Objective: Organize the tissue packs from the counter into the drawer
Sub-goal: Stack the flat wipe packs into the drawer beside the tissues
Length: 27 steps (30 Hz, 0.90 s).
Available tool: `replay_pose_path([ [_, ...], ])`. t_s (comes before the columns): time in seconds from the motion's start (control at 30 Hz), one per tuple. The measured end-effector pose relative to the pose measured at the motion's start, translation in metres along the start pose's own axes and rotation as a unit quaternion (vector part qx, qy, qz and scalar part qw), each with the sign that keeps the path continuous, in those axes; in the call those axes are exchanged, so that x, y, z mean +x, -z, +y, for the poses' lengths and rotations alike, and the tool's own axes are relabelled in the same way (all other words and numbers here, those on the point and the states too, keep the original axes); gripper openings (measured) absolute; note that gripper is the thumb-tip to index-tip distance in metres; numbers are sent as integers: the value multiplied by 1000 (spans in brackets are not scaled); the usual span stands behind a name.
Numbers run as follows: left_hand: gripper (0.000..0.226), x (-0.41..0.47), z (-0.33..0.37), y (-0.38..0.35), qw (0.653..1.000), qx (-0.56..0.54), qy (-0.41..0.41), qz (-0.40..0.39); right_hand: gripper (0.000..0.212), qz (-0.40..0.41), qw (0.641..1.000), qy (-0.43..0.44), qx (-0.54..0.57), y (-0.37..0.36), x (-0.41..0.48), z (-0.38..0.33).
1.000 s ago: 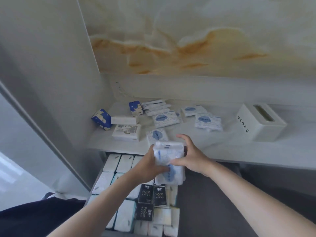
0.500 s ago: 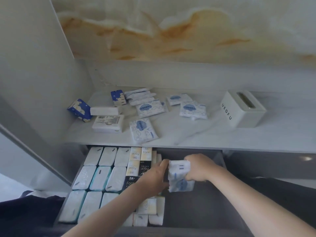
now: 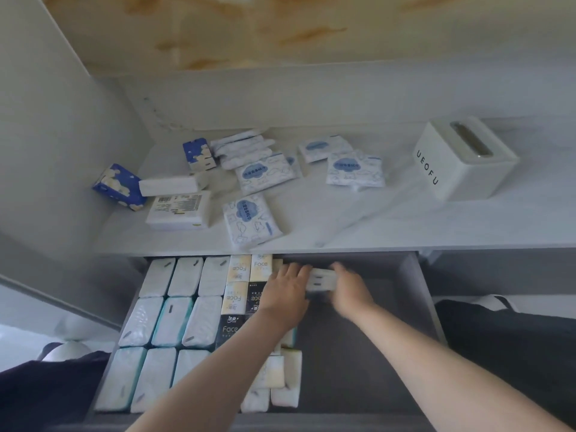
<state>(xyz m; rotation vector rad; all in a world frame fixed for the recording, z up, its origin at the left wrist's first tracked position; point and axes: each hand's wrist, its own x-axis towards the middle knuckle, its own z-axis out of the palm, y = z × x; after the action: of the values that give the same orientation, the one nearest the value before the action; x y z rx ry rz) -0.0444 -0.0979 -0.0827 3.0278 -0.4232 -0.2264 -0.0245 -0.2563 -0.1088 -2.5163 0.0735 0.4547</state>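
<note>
Both hands are down inside the open drawer [image 3: 402, 322], at its back end just under the counter [image 3: 405, 226] edge. Between them sits a white tissue pack [image 3: 321, 279], standing on edge with its narrow top showing. The left hand [image 3: 285, 291] lies flat against the pack's left side, fingers straight and together, its palm over the black and cream Face packs [image 3: 241, 286]. The right hand [image 3: 349, 288] curls around the pack's right side (it is blurred, so how tightly the fingers close I cannot tell). Left of the pack, the drawer is filled with rows of white packs [image 3: 174, 310]; right of it the drawer floor is bare grey. On the counter above the drawer lie several blue-printed packs [image 3: 251, 219], two dark blue packs [image 3: 120, 187] and a white tissue box [image 3: 461, 157] marked UEOFU
</note>
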Motion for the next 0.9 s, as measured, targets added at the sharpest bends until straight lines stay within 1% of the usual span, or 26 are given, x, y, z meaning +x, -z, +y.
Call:
replay_pose_path([
  [0.03, 69, 4, 3, -1, 1000, 16, 12, -2, 57, -1, 1000, -7, 7, -1, 2, 0],
  [0.1, 71, 11, 5, -4, 999, 32, 35, 1, 65, -1, 999, -40, 23, -3, 5, 2],
  [0.2, 68, 15, 5, -8, 998, 36, 52, 9, 64, 6, 985, -141, 99, -8, 7, 9],
  [0.27, 69, 15, 5, -11, 998, 28, 49, 22, 67, -34, 966, -203, 159, -10, 6, 9],
  [0.3, 71, 14, 5, -12, 998, 19, 46, 36, 63, -58, 960, -204, 182, -11, 6, 7],
  [0.37, 75, 12, 4, -13, 997, -1, 37, 63, 47, -82, 964, -164, 190, -16, 11, 6],
  [0.4, 76, 12, 3, -15, 997, -9, 29, 72, 47, -89, 968, -148, 185, -22, 15, 7],
  [0.47, 75, 12, 0, -16, 997, -2, 10, 77, 52, -96, 971, -141, 165, -24, 13, 3],
  [0.5, 75, 11, 1, -15, 998, 11, 3, 63, 52, -91, 972, -145, 158, -22, 11, 0],
  [0.57, 70, 11, 3, -10, 999, 27, -1, 32, 50, -53, 975, -154, 152, -18, 6, -4],
  [0.63, 65, 13, 4, -8, 999, 31, 10, 18, 51, -24, 980, -134, 144, -19, 5, -3],
  [0.7, 62, 16, 5, -6, 999, 33, 23, 6, 56, -41, 985, -101, 134, -17, 2, -4],
  [0.77, 65, 15, 7, -1, 999, 39, 28, -16, 58, -68, 989, -82, 98, -12, 0, -2],
  [0.9, 74, 10, 9, 5, 999, 36, 28, -28, 64, -66, 994, -88, 23, 10, -5, -1],
])
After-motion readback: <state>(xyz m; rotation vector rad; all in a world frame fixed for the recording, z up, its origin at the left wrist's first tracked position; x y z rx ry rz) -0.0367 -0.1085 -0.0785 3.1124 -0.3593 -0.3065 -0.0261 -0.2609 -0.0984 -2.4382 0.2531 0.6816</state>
